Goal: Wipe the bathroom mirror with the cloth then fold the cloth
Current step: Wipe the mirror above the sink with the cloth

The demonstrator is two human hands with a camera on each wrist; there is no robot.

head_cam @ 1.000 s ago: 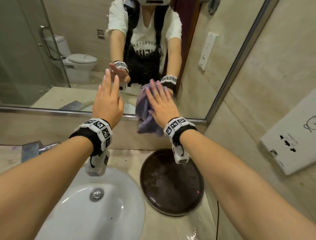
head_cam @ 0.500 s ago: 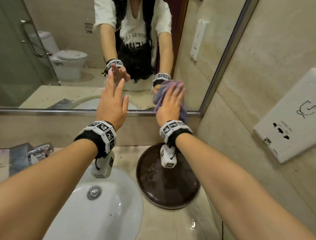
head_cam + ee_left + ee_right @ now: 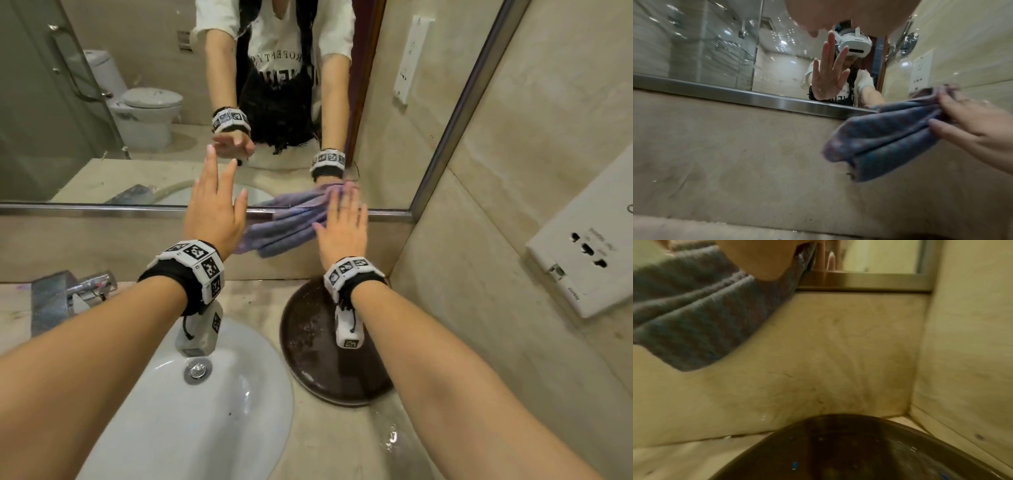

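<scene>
My right hand (image 3: pixel 342 222) lies flat with straight fingers on a purple-blue cloth (image 3: pixel 284 226) and presses it against the mirror's (image 3: pixel 137 85) bottom edge, over the metal frame (image 3: pixel 102 208). The bunched cloth trails left and down from under the palm onto the wall below. The left wrist view shows the cloth (image 3: pixel 879 134) under the right hand (image 3: pixel 972 126); the right wrist view shows the cloth (image 3: pixel 694 305) beneath my palm (image 3: pixel 764 259). My left hand (image 3: pixel 212 212) is raised near the glass, fingers straight, holding nothing.
Below my left arm are a white sink (image 3: pixel 205 411) and a metal tap (image 3: pixel 68 291). A dark round tray (image 3: pixel 325 359) lies on the wet counter under my right wrist. On the tiled right wall, close by, is a socket plate (image 3: pixel 582 260).
My right hand has slid the cloth across the lower mirror, first right and up, then down onto the bottom frame. The cloth now trails to the left. My left hand stays raised and open.
</scene>
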